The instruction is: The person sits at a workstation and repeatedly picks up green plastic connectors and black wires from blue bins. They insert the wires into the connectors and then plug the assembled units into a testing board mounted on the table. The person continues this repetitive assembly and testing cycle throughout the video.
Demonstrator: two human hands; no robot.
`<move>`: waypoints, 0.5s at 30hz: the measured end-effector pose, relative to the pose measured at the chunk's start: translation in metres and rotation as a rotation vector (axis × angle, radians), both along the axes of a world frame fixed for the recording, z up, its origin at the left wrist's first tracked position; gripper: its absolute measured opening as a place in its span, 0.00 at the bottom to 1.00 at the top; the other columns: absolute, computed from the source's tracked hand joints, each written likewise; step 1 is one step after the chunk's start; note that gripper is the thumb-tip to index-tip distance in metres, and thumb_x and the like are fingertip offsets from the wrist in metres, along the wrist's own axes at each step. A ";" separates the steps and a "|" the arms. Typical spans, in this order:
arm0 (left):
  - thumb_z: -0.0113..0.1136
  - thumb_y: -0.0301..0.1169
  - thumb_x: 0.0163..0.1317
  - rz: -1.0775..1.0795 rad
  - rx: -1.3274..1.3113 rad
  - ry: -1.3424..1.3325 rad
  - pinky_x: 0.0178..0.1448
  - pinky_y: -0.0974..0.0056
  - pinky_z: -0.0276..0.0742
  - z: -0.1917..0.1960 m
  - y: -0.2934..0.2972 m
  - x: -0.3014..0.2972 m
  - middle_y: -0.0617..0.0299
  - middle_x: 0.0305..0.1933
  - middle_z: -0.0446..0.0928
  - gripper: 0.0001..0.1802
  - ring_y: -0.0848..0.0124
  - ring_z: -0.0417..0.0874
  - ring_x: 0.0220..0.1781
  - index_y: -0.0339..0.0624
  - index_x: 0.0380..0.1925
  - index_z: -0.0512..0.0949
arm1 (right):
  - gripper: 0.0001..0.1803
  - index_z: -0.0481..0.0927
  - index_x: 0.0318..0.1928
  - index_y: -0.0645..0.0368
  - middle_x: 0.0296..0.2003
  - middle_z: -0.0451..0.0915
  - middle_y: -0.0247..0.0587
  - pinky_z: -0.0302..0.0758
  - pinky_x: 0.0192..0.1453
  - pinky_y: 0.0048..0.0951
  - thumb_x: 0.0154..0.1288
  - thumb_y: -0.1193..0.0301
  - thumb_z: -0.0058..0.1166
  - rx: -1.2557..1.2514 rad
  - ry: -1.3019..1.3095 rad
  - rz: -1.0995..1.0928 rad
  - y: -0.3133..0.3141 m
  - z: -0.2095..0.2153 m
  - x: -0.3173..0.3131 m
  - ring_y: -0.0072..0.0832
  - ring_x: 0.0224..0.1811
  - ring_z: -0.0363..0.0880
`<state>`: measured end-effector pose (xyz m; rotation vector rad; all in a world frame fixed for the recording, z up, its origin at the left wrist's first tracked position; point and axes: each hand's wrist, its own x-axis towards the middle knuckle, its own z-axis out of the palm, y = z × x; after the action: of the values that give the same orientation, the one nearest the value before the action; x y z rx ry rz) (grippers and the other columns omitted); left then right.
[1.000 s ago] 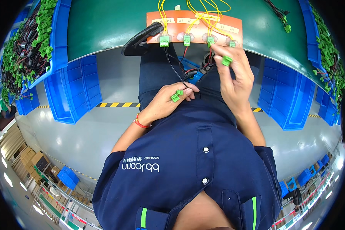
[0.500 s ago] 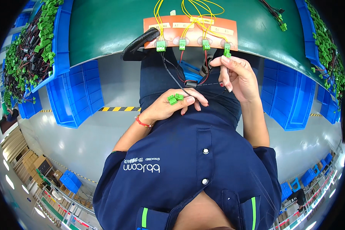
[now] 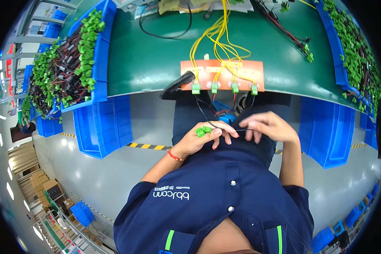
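Observation:
My left hand (image 3: 205, 136) is closed near my lap, with a pair of green terminal connectors (image 3: 203, 131) pinched under its thumb and black wires running past its fingers. Close by on its right is my right hand (image 3: 271, 127), its fingers bent and smeared by motion beside a black wire; whether it grips anything is unclear. Beyond both hands lies an orange test board (image 3: 186, 65) at the table edge. Several green plugs sit along its front, among them a left plug (image 3: 196, 89) and a right plug (image 3: 254, 89). Yellow wires (image 3: 216, 31) rise from the board.
A black handle (image 3: 178, 86) juts from the board's left end. Blue bins full of green-plugged wires stand left (image 3: 100, 55) and right (image 3: 338, 63). On the green table (image 3: 148, 59) lie a wire bundle (image 3: 298, 44) and a black cable (image 3: 165, 37). Empty-looking blue crates (image 3: 103, 127) hang below.
My right hand has left the rightmost plug and come down toward my left hand. That plug now sits at the board's front edge. The whole view has shifted, showing more of the table's far side.

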<state>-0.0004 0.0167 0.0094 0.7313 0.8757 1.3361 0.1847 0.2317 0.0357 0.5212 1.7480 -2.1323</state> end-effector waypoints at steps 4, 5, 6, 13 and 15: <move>0.47 0.39 0.77 0.124 -0.054 -0.123 0.33 0.72 0.76 -0.005 0.001 -0.004 0.51 0.51 0.82 0.22 0.71 0.83 0.44 0.31 0.55 0.78 | 0.16 0.80 0.47 0.70 0.23 0.79 0.40 0.77 0.29 0.25 0.76 0.66 0.50 -0.262 0.204 -0.209 0.008 -0.006 0.020 0.20 0.16 0.73; 0.47 0.39 0.77 0.132 -0.068 -0.128 0.32 0.72 0.76 -0.006 0.002 -0.006 0.50 0.51 0.82 0.22 0.70 0.83 0.43 0.30 0.55 0.77 | 0.16 0.80 0.45 0.71 0.23 0.78 0.42 0.78 0.29 0.27 0.75 0.66 0.50 -0.391 0.322 -0.299 0.006 -0.017 0.023 0.21 0.16 0.74; 0.47 0.39 0.77 0.143 -0.083 -0.139 0.32 0.72 0.76 -0.006 0.003 -0.006 0.49 0.50 0.82 0.22 0.70 0.83 0.43 0.30 0.55 0.77 | 0.17 0.80 0.43 0.72 0.22 0.77 0.43 0.79 0.29 0.29 0.75 0.66 0.51 -0.523 0.434 -0.386 0.004 -0.020 0.022 0.23 0.16 0.75; 0.43 0.43 0.79 0.083 -0.307 0.234 0.31 0.73 0.74 -0.002 -0.012 -0.024 0.53 0.40 0.84 0.25 0.74 0.83 0.35 0.30 0.46 0.81 | 0.17 0.79 0.40 0.72 0.20 0.79 0.47 0.82 0.31 0.35 0.75 0.65 0.52 -0.645 0.588 -0.378 -0.005 -0.031 0.009 0.31 0.17 0.79; 0.40 0.44 0.80 0.226 -0.363 0.324 0.32 0.73 0.74 -0.003 -0.022 -0.047 0.54 0.38 0.85 0.27 0.75 0.82 0.32 0.32 0.42 0.83 | 0.17 0.80 0.40 0.71 0.21 0.80 0.46 0.82 0.31 0.34 0.75 0.64 0.52 -0.585 0.540 -0.426 -0.002 -0.030 0.011 0.30 0.18 0.80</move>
<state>-0.0477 -0.0048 0.0066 0.5821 1.4529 1.2224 0.1961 0.2295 0.0060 0.1641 1.1747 -3.1516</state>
